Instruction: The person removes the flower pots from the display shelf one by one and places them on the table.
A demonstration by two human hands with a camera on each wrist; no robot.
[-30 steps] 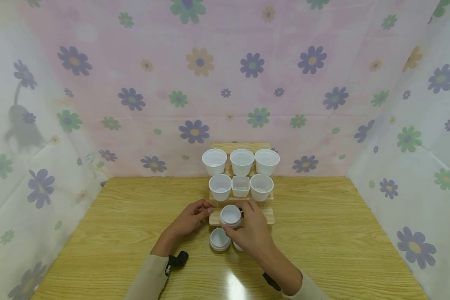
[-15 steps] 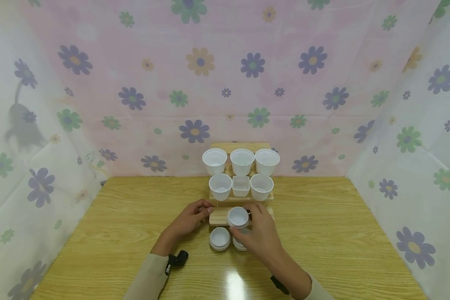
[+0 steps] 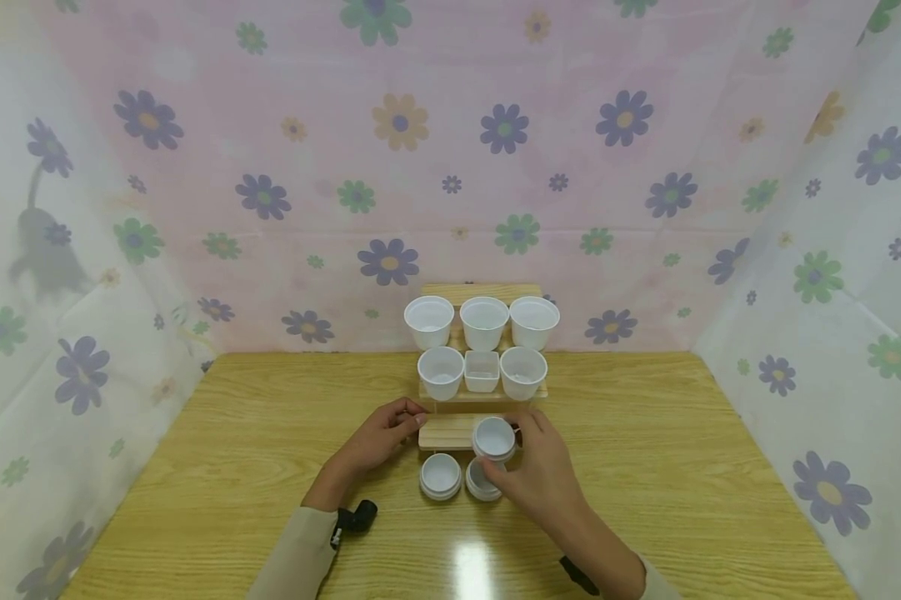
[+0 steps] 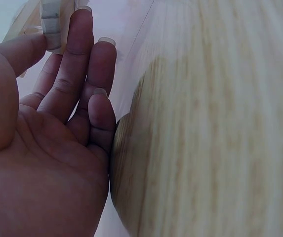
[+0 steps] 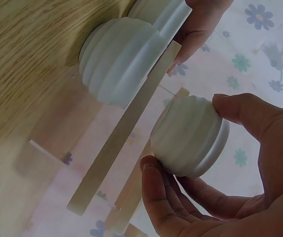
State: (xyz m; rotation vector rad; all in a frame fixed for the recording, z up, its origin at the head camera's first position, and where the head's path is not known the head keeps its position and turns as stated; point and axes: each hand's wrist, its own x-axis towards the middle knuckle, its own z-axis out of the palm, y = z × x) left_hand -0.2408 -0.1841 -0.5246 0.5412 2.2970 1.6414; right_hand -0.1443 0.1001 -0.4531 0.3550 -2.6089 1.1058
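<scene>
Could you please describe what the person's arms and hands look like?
Both the left hand and the right hand are bare, without gloves. The left sleeve and right sleeve are plain beige. A small black device with a silvery part sits at the left wrist; another black piece shows at the right.

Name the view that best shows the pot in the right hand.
Right wrist: the white ribbed pot is large, its side and the gripping fingers clear. Head shows it smaller, mainly its open top. Left wrist: not discernible.
</scene>
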